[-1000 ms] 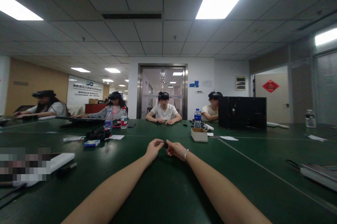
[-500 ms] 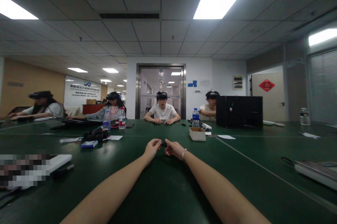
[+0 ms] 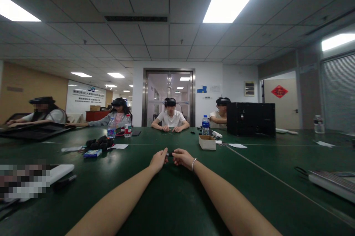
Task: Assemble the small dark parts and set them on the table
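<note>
Both hands meet over the middle of the green table [image 3: 172, 199], with a small black object [image 3: 170, 154] between them. It has a pale, silvery end on the left, and its kind is too small to make out. My right hand [image 3: 183, 158], with a bracelet at the wrist, pinches the black part between thumb and fingers. At the silvery end, the fingers of my left hand [image 3: 159, 161] are closed together; what they grip is partly hidden behind them.
Ahead stand an open cardboard box [image 3: 207, 142], a blue-labelled bottle [image 3: 205, 125] and a black case [image 3: 251, 119]. Left lie a blue-and-white packet [image 3: 93, 153] and a black bundle [image 3: 100, 142]. A silvery device [image 3: 332, 184] lies right. Several people sit around the table.
My hands have drawn slightly apart, and a silvery end of the black object now shows. At the far left, a large flat black panel by a co-worker has moved left.
</note>
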Available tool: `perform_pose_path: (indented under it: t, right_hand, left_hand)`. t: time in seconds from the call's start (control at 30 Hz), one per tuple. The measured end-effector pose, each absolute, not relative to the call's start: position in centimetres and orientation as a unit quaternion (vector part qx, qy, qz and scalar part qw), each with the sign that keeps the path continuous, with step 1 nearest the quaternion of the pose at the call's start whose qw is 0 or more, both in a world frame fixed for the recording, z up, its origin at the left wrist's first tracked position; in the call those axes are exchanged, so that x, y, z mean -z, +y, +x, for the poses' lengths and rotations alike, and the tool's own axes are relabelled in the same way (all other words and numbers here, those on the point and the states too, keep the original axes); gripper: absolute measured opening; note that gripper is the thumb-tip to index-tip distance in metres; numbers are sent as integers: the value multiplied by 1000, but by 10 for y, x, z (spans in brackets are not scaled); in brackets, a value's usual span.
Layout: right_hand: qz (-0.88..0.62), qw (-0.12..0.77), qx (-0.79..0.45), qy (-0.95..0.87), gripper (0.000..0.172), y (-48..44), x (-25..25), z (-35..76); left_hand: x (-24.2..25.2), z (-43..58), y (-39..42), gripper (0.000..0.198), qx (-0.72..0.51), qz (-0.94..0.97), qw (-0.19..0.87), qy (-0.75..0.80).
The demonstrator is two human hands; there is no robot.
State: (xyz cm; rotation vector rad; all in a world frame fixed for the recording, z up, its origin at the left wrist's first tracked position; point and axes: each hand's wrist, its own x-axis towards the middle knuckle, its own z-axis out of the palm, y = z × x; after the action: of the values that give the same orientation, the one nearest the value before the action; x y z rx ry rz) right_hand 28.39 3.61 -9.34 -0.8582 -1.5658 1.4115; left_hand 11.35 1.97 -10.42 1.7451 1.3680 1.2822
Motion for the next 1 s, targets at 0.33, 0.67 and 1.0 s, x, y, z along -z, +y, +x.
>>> perform_pose_path:
  t: [0.33, 0.67, 1.0]
  right_hand:
    - [-342, 422, -547, -637, 33, 42, 99, 283]
    - [-343, 422, -553, -631, 31, 41, 98, 283]
    - [-351, 416, -555, -629, 33, 39, 96, 283]
  left_hand:
    - [109, 115, 28, 60, -462, 663, 282, 518]
    - [108, 112, 27, 58, -468, 653, 289, 520]
    - [104, 116, 23, 43, -486, 661, 279, 500]
